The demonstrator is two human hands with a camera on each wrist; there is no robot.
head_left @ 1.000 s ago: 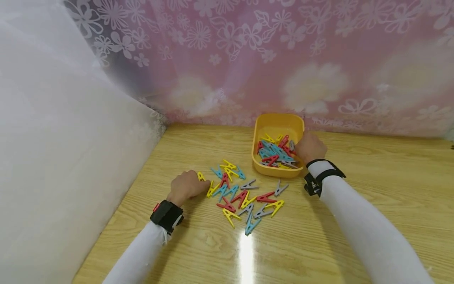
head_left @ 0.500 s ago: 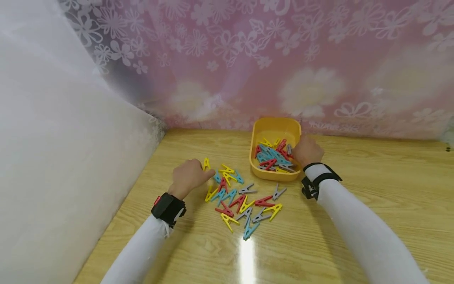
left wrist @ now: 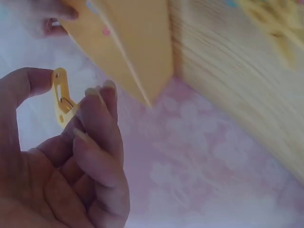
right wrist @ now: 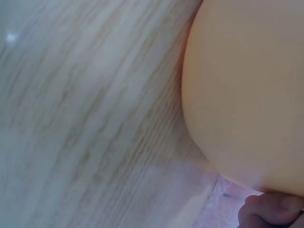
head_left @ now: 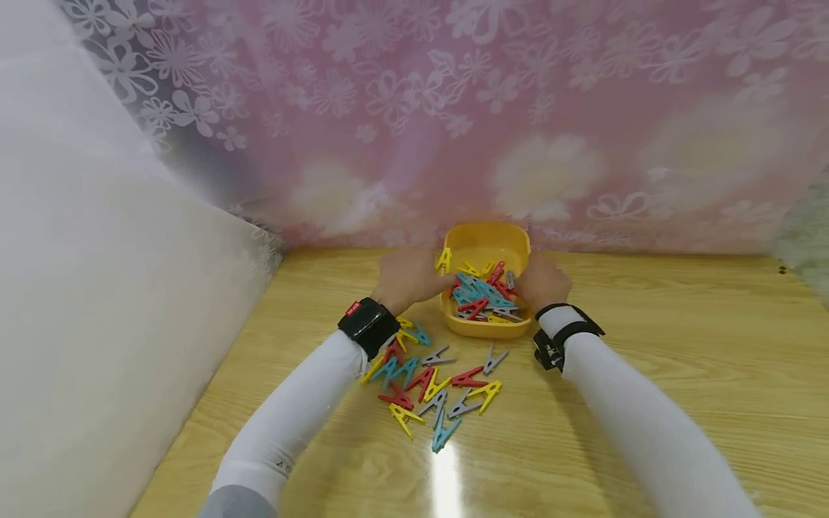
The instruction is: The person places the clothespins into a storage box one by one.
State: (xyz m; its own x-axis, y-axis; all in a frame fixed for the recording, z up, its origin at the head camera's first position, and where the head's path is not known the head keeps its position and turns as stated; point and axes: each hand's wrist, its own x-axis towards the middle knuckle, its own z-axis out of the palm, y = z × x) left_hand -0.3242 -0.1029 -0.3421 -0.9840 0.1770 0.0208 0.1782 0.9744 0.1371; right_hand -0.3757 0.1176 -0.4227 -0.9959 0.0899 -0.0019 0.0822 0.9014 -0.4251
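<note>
Between thumb and fingertips my left hand (head_left: 406,277) pinches a yellow clothespin (left wrist: 61,97), held up at the left rim of a yellow plastic basket (head_left: 487,330). On the basket's opposite side my right hand (head_left: 545,280) grips the rim, its thumb over the inner side; the right wrist view shows mostly the basket's outer wall (right wrist: 247,95). Blue, red, yellow and grey clothespins (head_left: 482,289) lie heaped inside the basket. Several more are spread on the table, among them a blue clothespin (head_left: 445,434) nearest the front and a grey clothespin (head_left: 494,358) just before the basket.
The wooden table (head_left: 648,324) ends at a pink floral curtain (head_left: 414,144) right behind the basket. White sheeting (head_left: 97,288) borders the table on the left. My left forearm passes over part of the spread clothespins.
My left hand has lifted a yellow clothespin off the table's left side and carried it right and back to the basket. The right hand stays on the rim; the view has shifted slightly.
</note>
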